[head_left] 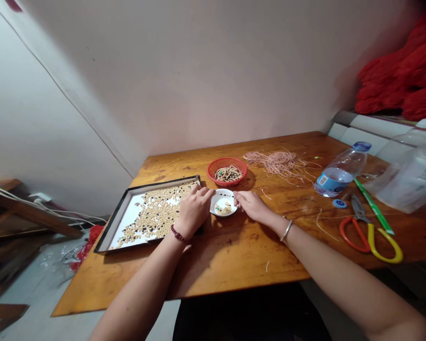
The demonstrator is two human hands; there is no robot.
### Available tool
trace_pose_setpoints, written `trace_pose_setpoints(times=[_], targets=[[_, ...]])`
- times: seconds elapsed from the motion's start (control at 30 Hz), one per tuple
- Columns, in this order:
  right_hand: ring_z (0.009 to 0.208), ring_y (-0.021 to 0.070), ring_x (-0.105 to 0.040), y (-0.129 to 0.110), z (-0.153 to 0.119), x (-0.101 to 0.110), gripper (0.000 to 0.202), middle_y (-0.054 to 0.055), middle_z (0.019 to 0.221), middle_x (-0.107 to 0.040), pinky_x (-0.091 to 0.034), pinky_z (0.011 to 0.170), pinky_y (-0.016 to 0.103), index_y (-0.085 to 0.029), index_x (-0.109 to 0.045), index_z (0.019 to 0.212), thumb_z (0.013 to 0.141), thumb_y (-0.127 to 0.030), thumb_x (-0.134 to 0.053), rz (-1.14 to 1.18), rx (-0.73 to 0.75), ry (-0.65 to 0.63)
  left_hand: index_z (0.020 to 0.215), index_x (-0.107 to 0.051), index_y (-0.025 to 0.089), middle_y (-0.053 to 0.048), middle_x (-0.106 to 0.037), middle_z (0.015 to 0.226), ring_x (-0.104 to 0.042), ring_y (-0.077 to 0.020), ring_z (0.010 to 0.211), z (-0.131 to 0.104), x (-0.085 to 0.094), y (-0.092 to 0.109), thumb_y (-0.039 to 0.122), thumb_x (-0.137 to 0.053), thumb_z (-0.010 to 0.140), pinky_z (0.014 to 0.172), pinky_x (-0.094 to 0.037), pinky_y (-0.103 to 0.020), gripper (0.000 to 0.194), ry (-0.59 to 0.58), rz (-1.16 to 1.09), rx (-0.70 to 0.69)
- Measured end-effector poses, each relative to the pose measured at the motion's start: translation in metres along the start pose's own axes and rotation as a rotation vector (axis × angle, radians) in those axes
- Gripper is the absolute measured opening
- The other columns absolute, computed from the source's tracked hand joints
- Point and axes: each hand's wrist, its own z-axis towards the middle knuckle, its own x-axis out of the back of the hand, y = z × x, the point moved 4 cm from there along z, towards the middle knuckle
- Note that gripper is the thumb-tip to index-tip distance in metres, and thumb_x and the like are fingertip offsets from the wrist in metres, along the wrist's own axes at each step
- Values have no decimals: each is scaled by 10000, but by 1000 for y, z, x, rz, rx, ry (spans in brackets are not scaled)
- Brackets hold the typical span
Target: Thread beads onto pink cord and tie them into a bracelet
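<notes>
A small white bowl (pixel 217 211) with loose pale beads and a bit of green in it stands on the table between my hands. A short string of beads (pixel 226 194), some of them dark, spans the top of the bowl from hand to hand. At the bowl's left edge, my left hand (pixel 196 206) is closed in a pinch on one end. My right hand (pixel 251 205) pinches the other end at the right rim; its fingertips are small and partly hidden. Left of the bowl lies a black-edged tray (pixel 118 237) spread with pale and dark beads.
Behind the bowl is a red basket (pixel 209 168) of strung beads. Tangled pink cord (pixel 279 162) lies farther right. A water bottle (pixel 341 173), a blue cap (pixel 339 203), scissors (pixel 360 215) and a green strip (pixel 374 206) lie on the wooden table (pixel 234 265)'s right side.
</notes>
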Motion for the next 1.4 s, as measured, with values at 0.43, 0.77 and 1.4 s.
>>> trace_pose_setpoints(times=[0.43,0.77,1.4], targets=[[859,212,-612,-6,-1,18,359,86,888,-697,-403,787,302,-189,-668,795,927,-302,-353,-216,30,221,941,-610,215,-57,-652,892,-524,-215,898,0,-3,-6,183,-457,919,625,-424,-305,158,5,15,-4],[533,128,-511,-9,-2,-2,428,5,661,-580,-393,537,249,-174,-609,934,937,-490,-320,256,12,-18,958,-602,197,-53,-648,895,-515,-195,879,-4,1,7,156,-451,915,714,-450,-285,162,58,-7,-127],[616,161,-581,-11,-6,7,474,29,631,-642,-339,606,251,-197,-591,656,956,-436,-313,-212,47,145,972,-609,221,-52,-660,905,-532,-205,899,-3,-1,2,185,-490,905,611,-418,-286,141,74,29,-43]])
